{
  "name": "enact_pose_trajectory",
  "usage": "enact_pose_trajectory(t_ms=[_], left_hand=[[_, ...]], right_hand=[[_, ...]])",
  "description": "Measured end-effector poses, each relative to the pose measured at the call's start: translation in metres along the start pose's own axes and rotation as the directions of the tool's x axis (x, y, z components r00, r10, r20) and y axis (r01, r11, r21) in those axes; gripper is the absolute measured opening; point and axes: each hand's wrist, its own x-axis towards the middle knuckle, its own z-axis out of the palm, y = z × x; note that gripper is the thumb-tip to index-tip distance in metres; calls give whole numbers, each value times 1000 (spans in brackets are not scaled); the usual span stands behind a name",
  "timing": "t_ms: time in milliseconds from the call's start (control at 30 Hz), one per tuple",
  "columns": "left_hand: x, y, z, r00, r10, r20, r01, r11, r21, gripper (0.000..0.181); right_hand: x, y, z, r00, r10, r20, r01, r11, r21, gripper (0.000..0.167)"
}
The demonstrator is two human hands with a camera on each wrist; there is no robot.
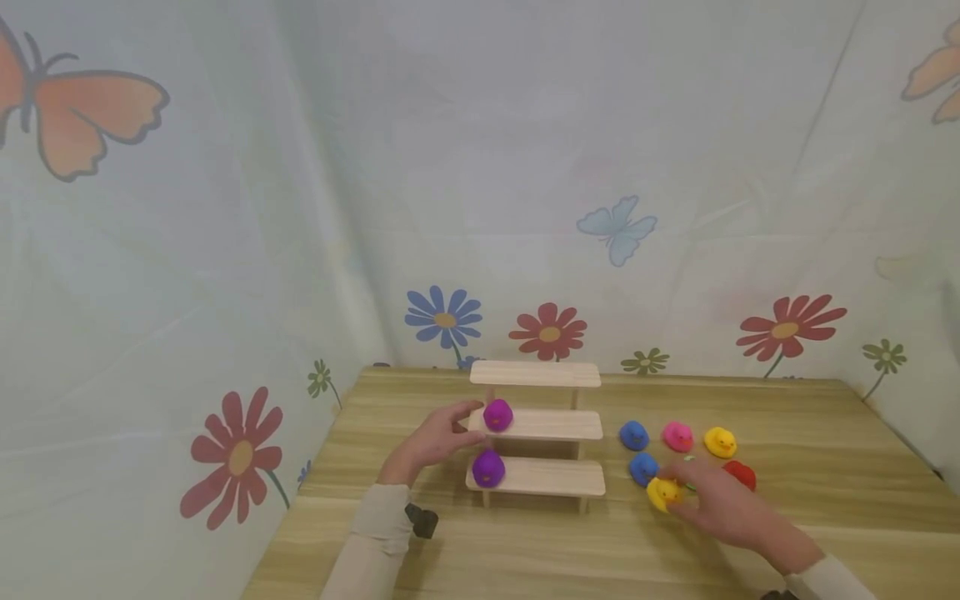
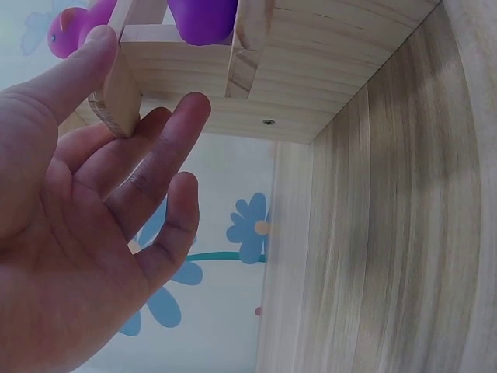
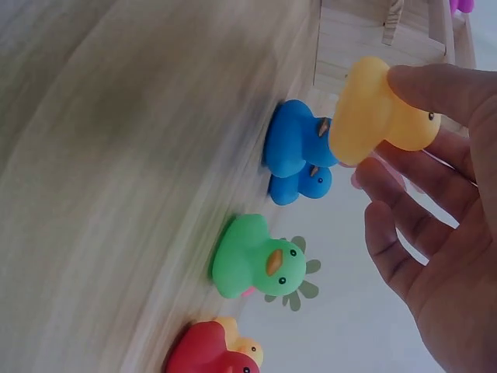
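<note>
My right hand [image 1: 723, 504] pinches a yellow rubber duck [image 3: 365, 113] between thumb and fingers, lifted off the table in the right wrist view. My left hand [image 1: 433, 435] holds the left end of the middle board of a small three-tier wooden shelf [image 1: 555, 425], thumb on one face and fingers round the other in the left wrist view. One purple duck [image 1: 498, 415] sits at the left of the middle tier. Another purple duck [image 1: 489, 468] is at the left of the bottom tier.
Right of the shelf stand two blue ducks [image 1: 634, 435], a pink duck [image 1: 678, 436], another yellow duck [image 1: 721, 442], a red duck [image 1: 741, 474] and a green duck [image 3: 252, 256]. The wooden table [image 1: 570, 554] meets a flower-patterned curtain [image 1: 480, 208] at the back and left.
</note>
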Motion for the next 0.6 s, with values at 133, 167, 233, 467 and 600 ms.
enact_pose_trajectory(t_ms=[133,167,233,467,600], left_hand=[[0,-1,0,1000,5,3,-5,1000,0,61],[0,-1,0,1000,6,4,-6,1000,-1,61],[-1,-1,0,1000,10,3,-10,1000,1,61],[-1,0,-1,1000,12,2,-12,1000,21,62],[-1,0,-1,1000,4,5,-4,1000,12,63]], right_hand=[[2,0,2,997,45,70,-46,999,13,33],[2,0,3,995,59,86,-61,998,16,33],[3,0,5,992,62,106,-65,998,22,33],[4,-1,8,990,50,134,-54,998,24,33],[6,-2,9,989,40,143,-42,999,9,32]])
